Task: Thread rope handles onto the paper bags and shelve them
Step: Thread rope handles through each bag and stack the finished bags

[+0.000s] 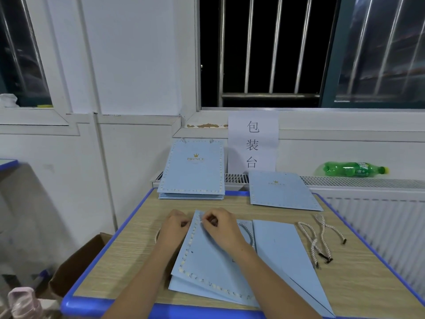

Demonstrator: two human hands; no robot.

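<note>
Desk [128, 261] holds bag [207, 261]; both hands [176, 226] pinch its top edge.

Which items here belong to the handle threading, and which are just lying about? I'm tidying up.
Job: blue bag being threaded; left hand; right hand; loose rope handles; finished stack; flat bag.
Lying about: green bottle; cardboard box; pink bottle.

both hands [197, 226] pinch blue bag [213, 261] corner.
</note>
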